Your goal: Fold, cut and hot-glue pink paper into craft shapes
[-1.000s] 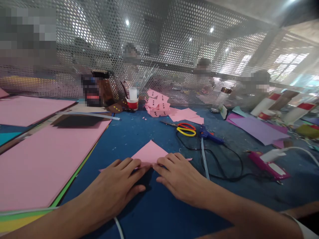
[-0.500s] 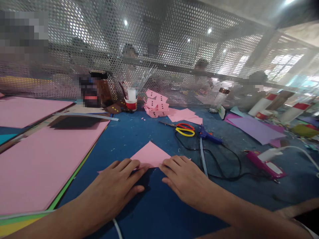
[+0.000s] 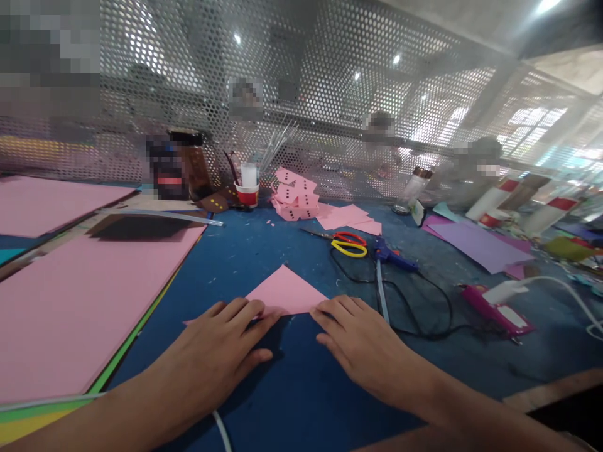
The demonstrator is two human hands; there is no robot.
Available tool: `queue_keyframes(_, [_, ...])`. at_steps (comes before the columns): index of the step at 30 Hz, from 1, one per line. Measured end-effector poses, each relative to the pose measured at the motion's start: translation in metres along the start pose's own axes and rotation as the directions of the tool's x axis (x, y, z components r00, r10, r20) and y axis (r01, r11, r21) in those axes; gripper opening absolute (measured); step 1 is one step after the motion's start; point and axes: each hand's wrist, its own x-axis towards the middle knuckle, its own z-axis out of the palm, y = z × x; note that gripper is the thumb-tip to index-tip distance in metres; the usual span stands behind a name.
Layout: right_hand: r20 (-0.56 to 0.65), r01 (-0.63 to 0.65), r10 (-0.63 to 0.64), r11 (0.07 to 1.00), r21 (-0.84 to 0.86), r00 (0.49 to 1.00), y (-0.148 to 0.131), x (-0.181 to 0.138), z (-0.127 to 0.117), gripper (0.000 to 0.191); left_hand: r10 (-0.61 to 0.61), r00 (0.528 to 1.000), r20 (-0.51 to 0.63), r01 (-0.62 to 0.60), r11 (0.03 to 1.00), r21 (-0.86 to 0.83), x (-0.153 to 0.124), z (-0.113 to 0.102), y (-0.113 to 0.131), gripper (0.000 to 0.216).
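Observation:
A pink paper, folded into a triangle with its point facing away from me, lies flat on the blue tabletop. My left hand presses its fingertips on the near folded edge, left of the middle, thumb held apart. On the same edge to the right rest the fingertips of my right hand, its thumb also apart. Both hands lie palm down with fingers stretched out, covering the paper's two side corners in part. A small tip of the paper shows beyond my left hand.
Scissors, a blue glue gun and its black cord lie ahead to the right. Behind them are cut pink pieces and dotted pink shapes. Pink sheets are stacked left; a magenta power strip lies right.
My right hand has slid a little to the right along the folded edge, away from my left hand, which has stayed in place.

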Motion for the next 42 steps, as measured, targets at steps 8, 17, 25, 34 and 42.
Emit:
queue_keyframes(8, [-0.072, -0.104, 0.103, 0.995, -0.009, 0.992, 0.015, -0.019, 0.001, 0.027, -0.009, 1.0, -0.009, 0.009, 1.0, -0.007, -0.001, -0.001, 0.0, 0.046])
queue_keyframes(17, [-0.16, -0.086, 0.056, 0.978, -0.19, 0.986, 0.025, -0.018, -0.015, 0.021, 0.009, 1.0, -0.027, -0.009, 1.0, 0.016, 0.0, 0.0, 0.0, 0.046])
queue_keyframes(25, [-0.103, 0.13, -0.134, 0.991, -0.043, 0.986, 0.002, 0.018, -0.009, 0.023, 0.023, 0.999, -0.04, -0.021, 0.998, 0.062, 0.0, 0.003, 0.0, 0.043])
queue_keyframes(34, [-0.086, 0.134, -0.134, 0.991, -0.009, 0.987, 0.007, 0.02, 0.008, 0.021, -0.069, 0.998, 0.008, 0.069, 0.998, 0.012, -0.008, -0.002, 0.008, 0.038])
queue_keyframes(42, [-0.098, 0.157, -0.159, 0.987, -0.026, 0.983, 0.008, 0.02, 0.007, 0.021, -0.13, 0.991, -0.032, 0.131, 0.991, 0.022, -0.021, 0.001, 0.011, 0.04])
